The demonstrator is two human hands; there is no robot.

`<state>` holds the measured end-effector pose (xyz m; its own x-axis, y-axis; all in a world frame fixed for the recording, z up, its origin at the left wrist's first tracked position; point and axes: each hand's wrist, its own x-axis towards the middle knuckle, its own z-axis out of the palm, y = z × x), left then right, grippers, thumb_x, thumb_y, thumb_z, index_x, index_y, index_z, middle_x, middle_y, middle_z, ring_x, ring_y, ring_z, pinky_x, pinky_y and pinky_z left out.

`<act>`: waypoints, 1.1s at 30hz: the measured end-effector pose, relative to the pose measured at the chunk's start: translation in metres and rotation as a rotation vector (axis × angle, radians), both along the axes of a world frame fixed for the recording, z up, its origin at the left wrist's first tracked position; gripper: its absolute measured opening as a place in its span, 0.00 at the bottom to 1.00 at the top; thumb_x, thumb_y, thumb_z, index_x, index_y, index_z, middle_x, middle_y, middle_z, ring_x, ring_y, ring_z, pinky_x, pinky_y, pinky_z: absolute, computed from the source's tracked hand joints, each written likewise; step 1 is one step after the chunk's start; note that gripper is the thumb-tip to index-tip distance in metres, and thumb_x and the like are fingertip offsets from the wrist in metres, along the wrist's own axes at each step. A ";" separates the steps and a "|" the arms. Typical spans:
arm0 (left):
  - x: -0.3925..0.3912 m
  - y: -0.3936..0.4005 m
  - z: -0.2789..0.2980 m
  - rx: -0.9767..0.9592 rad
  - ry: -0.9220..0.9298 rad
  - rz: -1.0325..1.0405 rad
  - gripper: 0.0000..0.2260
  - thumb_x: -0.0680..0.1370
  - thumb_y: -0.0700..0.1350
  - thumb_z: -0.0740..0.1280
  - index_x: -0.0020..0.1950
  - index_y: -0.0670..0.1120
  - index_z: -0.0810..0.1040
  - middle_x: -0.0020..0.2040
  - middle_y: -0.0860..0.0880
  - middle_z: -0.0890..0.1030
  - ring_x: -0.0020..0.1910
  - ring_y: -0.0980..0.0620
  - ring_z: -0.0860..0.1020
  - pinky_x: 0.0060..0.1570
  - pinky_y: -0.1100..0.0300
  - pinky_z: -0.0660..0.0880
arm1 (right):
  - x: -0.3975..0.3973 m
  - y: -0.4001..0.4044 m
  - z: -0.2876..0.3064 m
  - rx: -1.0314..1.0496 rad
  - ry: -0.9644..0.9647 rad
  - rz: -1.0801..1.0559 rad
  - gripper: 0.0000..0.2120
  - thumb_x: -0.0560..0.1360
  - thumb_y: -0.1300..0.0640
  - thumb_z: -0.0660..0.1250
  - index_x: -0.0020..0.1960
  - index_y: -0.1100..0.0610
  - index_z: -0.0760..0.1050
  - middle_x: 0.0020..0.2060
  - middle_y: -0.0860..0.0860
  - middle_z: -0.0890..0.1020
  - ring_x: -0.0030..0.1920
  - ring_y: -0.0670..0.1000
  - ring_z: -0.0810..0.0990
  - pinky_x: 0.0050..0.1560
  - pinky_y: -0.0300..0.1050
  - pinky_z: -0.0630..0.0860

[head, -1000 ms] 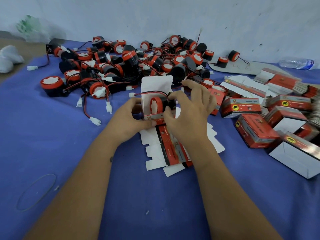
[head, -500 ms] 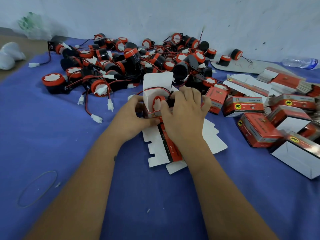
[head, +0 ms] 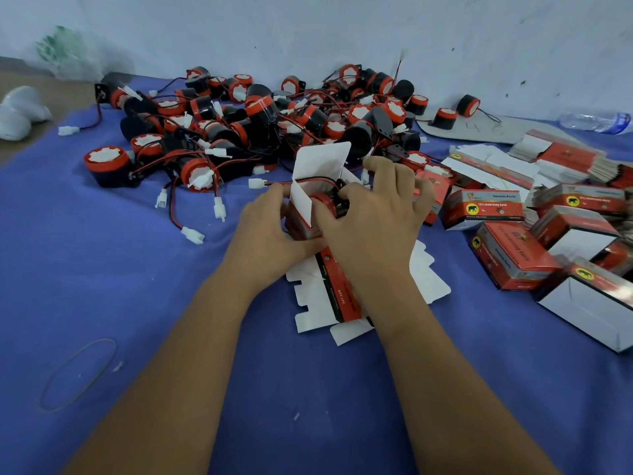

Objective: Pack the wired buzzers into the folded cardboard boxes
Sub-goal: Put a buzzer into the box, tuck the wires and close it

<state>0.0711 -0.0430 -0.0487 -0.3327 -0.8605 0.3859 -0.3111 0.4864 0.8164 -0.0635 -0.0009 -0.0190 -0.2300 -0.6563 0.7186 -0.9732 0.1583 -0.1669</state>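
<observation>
Near left on the blue worktop [head: 144, 269]: a loose rubber band [head: 78, 374]. Centre: flat unfolded carton blanks [head: 337, 296] lie under the wrists. Just beyond, left hand [head: 270, 231] grips the left side of an open cardboard box [head: 303, 219], its white lid flap [head: 322, 161] upright. Right hand [head: 373, 214] curls over a red-and-black buzzer [head: 325, 204], holding it in the box mouth; its red-black wire [head: 274, 182] trails left to a white plug. Right: packed boxes [head: 486, 209], some on their sides, and stacked flat cartons [head: 561, 157]. Far: big tangled pile of wired buzzers [head: 260, 121] against the wall; a plastic bottle [head: 596, 121] far right.
</observation>
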 end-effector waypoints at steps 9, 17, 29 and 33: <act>-0.001 0.004 0.000 -0.086 0.006 0.064 0.51 0.66 0.54 0.78 0.75 0.67 0.45 0.41 0.72 0.77 0.44 0.68 0.78 0.40 0.79 0.70 | -0.002 -0.004 -0.002 0.100 0.000 -0.020 0.15 0.77 0.47 0.62 0.49 0.54 0.83 0.63 0.49 0.74 0.67 0.53 0.66 0.67 0.53 0.49; -0.001 0.001 -0.004 -0.109 -0.076 0.079 0.53 0.65 0.59 0.77 0.73 0.74 0.39 0.40 0.64 0.79 0.42 0.67 0.78 0.39 0.74 0.72 | -0.005 -0.007 -0.003 0.100 -0.050 0.015 0.16 0.80 0.49 0.59 0.51 0.55 0.83 0.66 0.48 0.73 0.69 0.52 0.64 0.69 0.54 0.50; 0.002 -0.009 -0.016 -0.035 -0.052 -0.001 0.49 0.69 0.50 0.78 0.77 0.65 0.47 0.49 0.72 0.76 0.51 0.70 0.75 0.43 0.78 0.71 | -0.005 -0.005 0.002 -0.276 -0.321 0.290 0.09 0.70 0.62 0.69 0.51 0.60 0.77 0.50 0.57 0.78 0.52 0.58 0.75 0.53 0.52 0.71; 0.001 -0.006 -0.011 -0.050 -0.077 0.011 0.47 0.69 0.52 0.78 0.74 0.71 0.47 0.50 0.62 0.77 0.51 0.67 0.76 0.45 0.71 0.73 | -0.002 -0.001 0.005 -0.318 -0.205 0.411 0.12 0.73 0.65 0.69 0.56 0.62 0.79 0.45 0.57 0.79 0.47 0.57 0.77 0.47 0.51 0.74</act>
